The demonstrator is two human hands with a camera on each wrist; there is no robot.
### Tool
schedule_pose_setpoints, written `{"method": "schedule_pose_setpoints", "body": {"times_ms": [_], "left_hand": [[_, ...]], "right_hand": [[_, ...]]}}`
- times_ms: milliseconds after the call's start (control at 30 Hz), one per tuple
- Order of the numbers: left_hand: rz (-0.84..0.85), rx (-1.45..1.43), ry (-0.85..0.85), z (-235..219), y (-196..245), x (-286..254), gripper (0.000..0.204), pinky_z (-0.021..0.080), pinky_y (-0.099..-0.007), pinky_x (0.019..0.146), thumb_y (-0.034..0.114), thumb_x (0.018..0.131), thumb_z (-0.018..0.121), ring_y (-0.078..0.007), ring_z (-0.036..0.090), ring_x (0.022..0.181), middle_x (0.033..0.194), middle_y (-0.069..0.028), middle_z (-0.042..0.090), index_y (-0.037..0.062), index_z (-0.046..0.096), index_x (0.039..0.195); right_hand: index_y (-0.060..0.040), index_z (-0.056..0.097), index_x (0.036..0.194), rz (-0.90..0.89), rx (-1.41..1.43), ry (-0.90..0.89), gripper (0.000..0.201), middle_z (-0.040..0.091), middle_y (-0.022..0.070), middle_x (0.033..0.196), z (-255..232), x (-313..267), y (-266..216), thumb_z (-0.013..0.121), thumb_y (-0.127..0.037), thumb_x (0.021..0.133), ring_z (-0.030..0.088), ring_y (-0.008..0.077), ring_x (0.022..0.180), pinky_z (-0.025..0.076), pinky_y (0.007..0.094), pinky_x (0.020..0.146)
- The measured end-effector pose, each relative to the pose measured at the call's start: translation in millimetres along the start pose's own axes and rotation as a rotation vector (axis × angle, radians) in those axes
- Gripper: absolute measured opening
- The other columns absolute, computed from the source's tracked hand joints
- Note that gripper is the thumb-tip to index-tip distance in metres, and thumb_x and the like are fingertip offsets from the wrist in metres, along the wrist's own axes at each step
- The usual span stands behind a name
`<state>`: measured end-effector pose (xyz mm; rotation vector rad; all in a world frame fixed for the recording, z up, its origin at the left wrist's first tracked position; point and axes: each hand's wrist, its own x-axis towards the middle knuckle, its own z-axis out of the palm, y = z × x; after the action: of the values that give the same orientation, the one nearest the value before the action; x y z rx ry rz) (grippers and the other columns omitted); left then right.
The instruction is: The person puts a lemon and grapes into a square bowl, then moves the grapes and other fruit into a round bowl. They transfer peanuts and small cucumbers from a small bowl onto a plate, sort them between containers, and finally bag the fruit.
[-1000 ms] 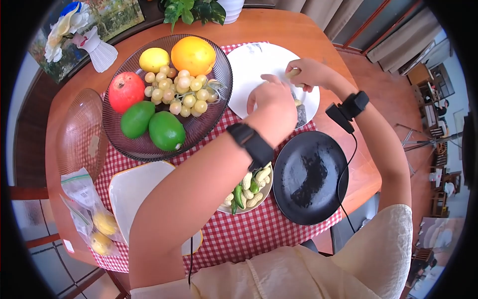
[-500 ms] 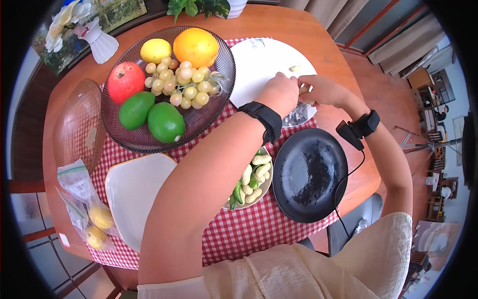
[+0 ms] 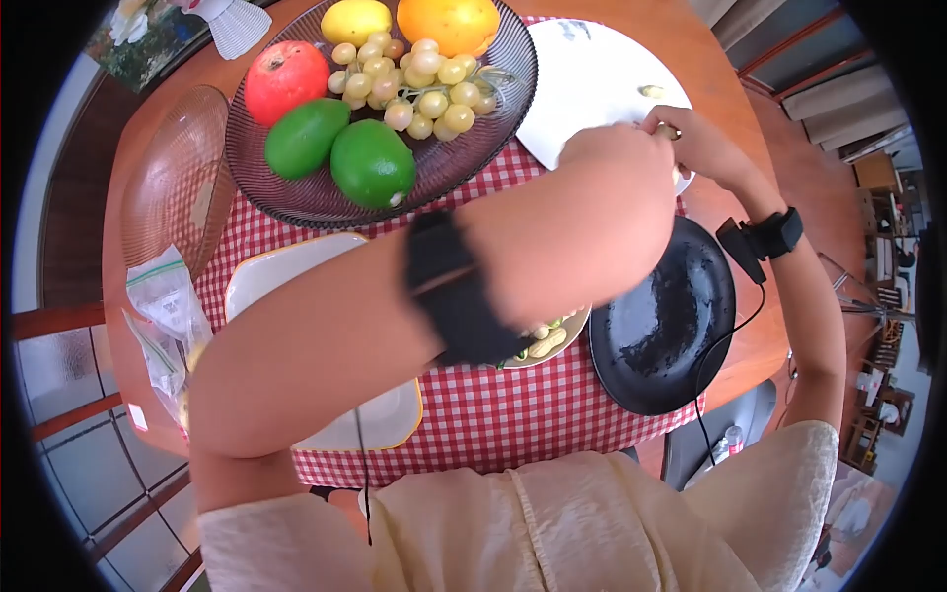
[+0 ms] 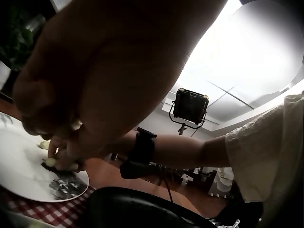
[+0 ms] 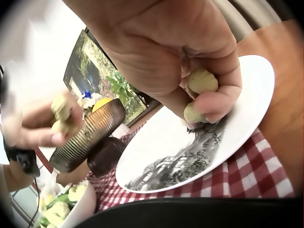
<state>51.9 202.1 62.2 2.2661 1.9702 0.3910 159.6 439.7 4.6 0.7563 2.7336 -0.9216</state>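
My right hand (image 3: pixel 698 148) is over the right part of a white plate (image 3: pixel 582 84) painted with a grey landscape. Its curled fingers hold peanuts (image 5: pixel 202 81), two of which show in the right wrist view. Just left of it in the head view is my left hand (image 3: pixel 626 163), its fingertips hidden. From the right wrist side, the left hand (image 5: pixel 35 126) pinches peanuts (image 5: pixel 61 109) between finger and thumb, apart from the right hand. Another peanut (image 3: pixel 651 91) lies on the plate. Partly covered by my left forearm, a bowl (image 5: pixel 78 209) contains peanuts and green peppers.
A wet black plate (image 3: pixel 661 326) sits nearest my right arm. A large ribbed fruit bowl (image 3: pixel 242 187) stands at the back left. Under my left forearm is a square white dish (image 3: pixel 380 424), with plastic bags (image 3: pixel 163 296) beside it. Cables hang from both wristbands.
My hands came together over the white plate, and a peanut came into view on it. My left forearm then swung across the peanut bowl. The head view has tipped lower.
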Motion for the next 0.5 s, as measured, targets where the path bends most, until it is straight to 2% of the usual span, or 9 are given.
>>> {"method": "schedule_pose_setpoints", "body": {"times_ms": [33, 67, 133, 200, 300, 400, 433, 467, 500], "left_hand": [[0.109, -0.06, 0.098, -5.6, -4.2, -25.9, 0.031, 0.053, -0.0406, 0.07, 0.006, 0.081, 0.06, -0.0335, 0.064, 0.085, 0.091, -0.0188, 0.06, -0.0064, 0.049, 0.107], [0.133, -0.032, 0.092, -8.7, -5.8, -43.1, 0.027, 0.053, -0.0376, 0.068, 0.01, 0.077, 0.064, -0.0304, 0.065, 0.085, 0.093, -0.0161, 0.06, -0.0034, 0.055, 0.098], [0.16, -0.005, 0.082, -9.8, -2.6, -63.5, 0.023, 0.053, -0.0346, 0.066, 0.014, 0.073, 0.069, -0.0272, 0.066, 0.086, 0.094, -0.0134, 0.06, -0.0004, 0.06, 0.089], [-0.284, -0.105, -0.171, -6.5, 3.1, -76.3, 0.031, 0.055, -0.0355, 0.066, 0.012, 0.074, 0.069, -0.0258, 0.066, 0.084, 0.091, -0.0135, 0.058, 0.0009, 0.055, 0.099], [-0.338, 0.005, -0.266, 2.5, -1.0, -90.6, 0.035, 0.056, -0.0327, 0.065, 0.012, 0.076, 0.069, -0.0238, 0.067, 0.081, 0.092, -0.0135, 0.058, 0.0019, 0.051, 0.105], [-0.323, -0.034, -0.164, 4.4, 0.3, -103.7, 0.038, 0.054, -0.0338, 0.062, 0.016, 0.081, 0.067, -0.0258, 0.065, 0.077, 0.094, -0.0122, 0.056, 0.0024, 0.05, 0.112], [-0.348, -0.068, -0.145, 4.8, 0.3, -106.8, 0.043, 0.052, -0.0368, 0.063, 0.019, 0.084, 0.066, -0.0288, 0.063, 0.076, 0.094, -0.0125, 0.055, 0.0028, 0.048, 0.119], [-0.349, -0.068, -0.147, 5.0, -0.4, -110.3, 0.043, 0.052, -0.0368, 0.063, 0.019, 0.084, 0.066, -0.0288, 0.063, 0.076, 0.094, -0.0125, 0.055, 0.0028, 0.048, 0.119], [-0.307, 0.0, -0.145, 5.2, -1.2, -114.0, 0.042, 0.053, -0.0323, 0.06, 0.015, 0.082, 0.065, -0.0241, 0.064, 0.074, 0.093, -0.0108, 0.055, 0.0022, 0.049, 0.118]], "right_hand": [[-0.0033, 0.06, 0.1, 0.113, 0.103, -0.053, 0.021, 0.059, 0.004, 0.068, -5.1, -8.4, -14.8, 0.064, -0.014, 0.083, 0.053, 0.0107, 0.05, 0.043, 0.0247, 0.044], [-0.0052, 0.06, 0.096, 0.14, 0.169, -0.033, 0.013, 0.049, -0.0036, 0.069, -2.9, -16.1, -26.0, 0.065, -0.012, 0.086, 0.044, 0.0029, 0.057, 0.035, 0.0202, 0.047], [-0.0045, 0.06, 0.098, 0.074, 0.196, -0.049, 0.015, 0.053, -0.0012, 0.068, -0.1, -26.9, -39.4, 0.065, -0.012, 0.086, 0.048, 0.0055, 0.056, 0.039, 0.0226, 0.048], [-0.0038, 0.061, 0.099, 0.012, 0.225, -0.062, 0.017, 0.056, 0.0013, 0.067, 4.8, -40.6, -59.2, 0.066, -0.012, 0.085, 0.052, 0.0081, 0.056, 0.042, 0.0249, 0.048], [-0.0027, 0.062, 0.099, -0.086, 0.21, -0.083, 0.016, 0.058, 0.0024, 0.069, 21.9, -60.6, -93.1, 0.066, -0.011, 0.086, 0.052, 0.0076, 0.059, 0.044, 0.0246, 0.053], [-0.0015, 0.063, 0.1, -0.173, 0.29, -0.167, 0.017, 0.062, 0.0083, 0.076, 37.8, -69.3, -107.9, 0.067, -0.008, 0.085, 0.059, 0.015, 0.064, 0.047, 0.0287, 0.061], [-0.0007, 0.063, 0.099, -0.311, 0.262, -0.106, 0.017, 0.064, 0.0117, 0.081, 44.8, -71.3, -109.7, 0.066, -0.007, 0.084, 0.061, 0.0208, 0.069, 0.048, 0.0315, 0.064], [0.0001, 0.063, 0.099, -0.449, 0.233, -0.044, 0.017, 0.065, 0.0152, 0.086, 50.6, -72.3, -111.2, 0.065, -0.006, 0.083, 0.063, 0.0266, 0.074, 0.049, 0.0344, 0.068], [0.0001, 0.063, 0.099, -0.449, 0.235, -0.046, 0.017, 0.065, 0.0152, 0.086, 55.4, -72.4, -112.8, 0.065, -0.006, 0.083, 0.063, 0.0266, 0.074, 0.049, 0.0344, 0.068]]}}
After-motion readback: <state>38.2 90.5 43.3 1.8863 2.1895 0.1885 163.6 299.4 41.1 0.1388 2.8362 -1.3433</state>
